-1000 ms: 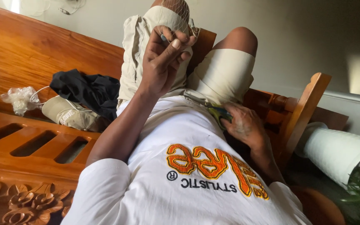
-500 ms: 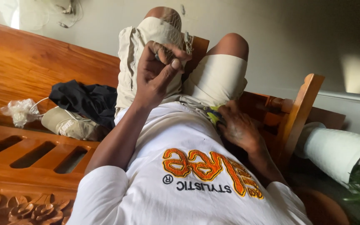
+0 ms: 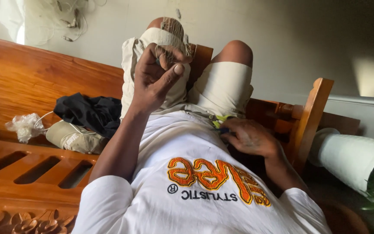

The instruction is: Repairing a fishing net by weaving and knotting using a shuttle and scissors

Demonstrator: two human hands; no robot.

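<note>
Head view, left to right: a dark cloth (image 3: 89, 113) and a tan cap (image 3: 72, 138) lie set aside on the wooden bench (image 3: 27, 82). Left hand (image 3: 156, 76) is raised, fingers closed, pinching fine netting (image 3: 172, 37) draped over the far knee, keeping it taut. Right hand (image 3: 249, 138) rests at the waist, curled around a small yellow-green tool (image 3: 220, 121).

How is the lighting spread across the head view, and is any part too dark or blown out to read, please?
Head view: daylight blows out the top left corner; the left hand and wooden bench are evenly lit and sharp; the right hand sits in shadow, what it holds unclear; the right side by the white roll is dim.
</note>
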